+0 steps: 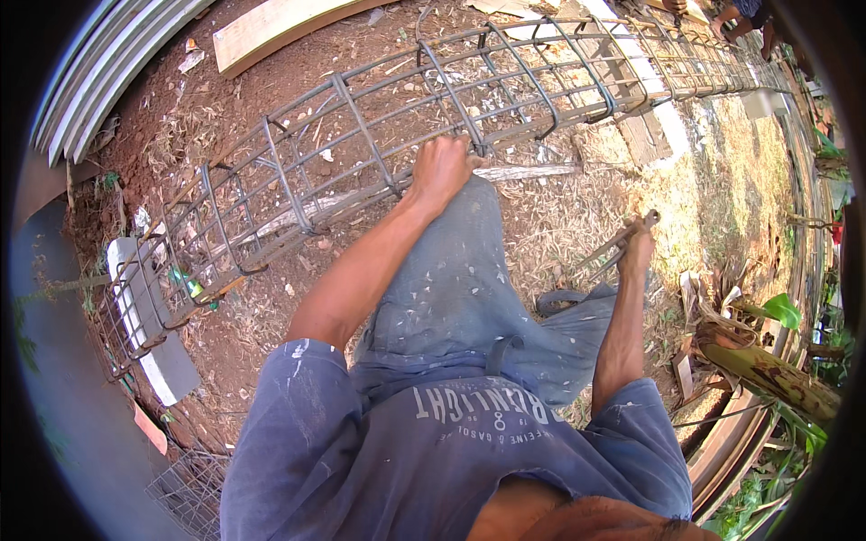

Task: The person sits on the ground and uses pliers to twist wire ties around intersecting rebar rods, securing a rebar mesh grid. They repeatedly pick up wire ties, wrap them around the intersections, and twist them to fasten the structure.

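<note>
A long rebar cage (338, 149), made of steel bars with square stirrups, runs from the lower left to the upper right in front of me. My left hand (440, 171) is closed at its near lower bar, just beside a stirrup and above my bent knee. The fingers' inner side is hidden. Out to the right, apart from the cage, my right hand (639, 248) is wrapped round metal pincers (651, 218). Their jaws point up and away, and the handles stick out toward the lower left.
A white block (149, 320) lies under the cage's left end, and a board (645, 135) under its right part. Corrugated sheets (113, 77) and a plank (280, 34) lie beyond. Another person's legs (753, 27) show at the far right. A cut plant stem (758, 361) lies at right.
</note>
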`<state>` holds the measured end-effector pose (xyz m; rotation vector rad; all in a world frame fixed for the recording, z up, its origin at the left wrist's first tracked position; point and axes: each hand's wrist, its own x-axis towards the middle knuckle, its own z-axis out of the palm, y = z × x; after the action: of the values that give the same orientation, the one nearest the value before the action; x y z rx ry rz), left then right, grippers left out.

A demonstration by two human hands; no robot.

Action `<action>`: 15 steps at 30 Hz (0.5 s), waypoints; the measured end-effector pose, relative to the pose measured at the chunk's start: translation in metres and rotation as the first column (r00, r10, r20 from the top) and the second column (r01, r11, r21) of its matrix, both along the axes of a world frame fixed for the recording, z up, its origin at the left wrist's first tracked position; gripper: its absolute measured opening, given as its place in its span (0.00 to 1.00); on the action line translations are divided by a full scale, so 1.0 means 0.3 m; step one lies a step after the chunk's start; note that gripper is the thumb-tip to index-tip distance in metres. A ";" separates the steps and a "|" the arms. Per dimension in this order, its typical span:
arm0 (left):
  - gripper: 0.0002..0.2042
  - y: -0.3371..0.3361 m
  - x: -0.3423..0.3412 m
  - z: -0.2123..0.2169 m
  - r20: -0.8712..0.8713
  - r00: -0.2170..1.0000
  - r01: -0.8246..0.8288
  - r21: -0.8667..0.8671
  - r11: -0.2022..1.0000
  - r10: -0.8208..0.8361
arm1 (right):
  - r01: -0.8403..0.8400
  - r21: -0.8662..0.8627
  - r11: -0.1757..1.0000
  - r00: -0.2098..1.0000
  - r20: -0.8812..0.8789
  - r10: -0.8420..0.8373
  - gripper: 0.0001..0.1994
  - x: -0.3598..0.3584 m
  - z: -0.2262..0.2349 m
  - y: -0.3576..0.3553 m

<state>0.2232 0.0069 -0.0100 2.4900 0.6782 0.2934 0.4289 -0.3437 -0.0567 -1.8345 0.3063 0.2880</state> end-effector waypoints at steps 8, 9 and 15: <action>0.19 -0.014 -0.007 0.005 -0.030 1.000 0.003 0.018 1.000 -0.002 | -0.232 0.198 0.952 0.967 0.151 0.204 0.19 -0.029 0.674 -0.071; 0.19 -0.021 -0.009 0.012 -0.048 0.999 0.001 -0.018 1.000 -0.002 | -0.206 -0.007 0.979 0.955 0.215 0.202 0.19 -0.043 0.763 -0.050; 0.18 -0.032 0.000 -0.031 -0.070 0.995 0.072 0.058 0.996 -0.068 | -0.323 -0.878 0.352 0.426 0.197 0.883 0.22 -0.074 1.089 0.284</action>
<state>0.2230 -0.0029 -0.0193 2.5856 0.6163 0.2077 0.4066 -0.2585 0.2700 -2.6834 -1.1064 0.0067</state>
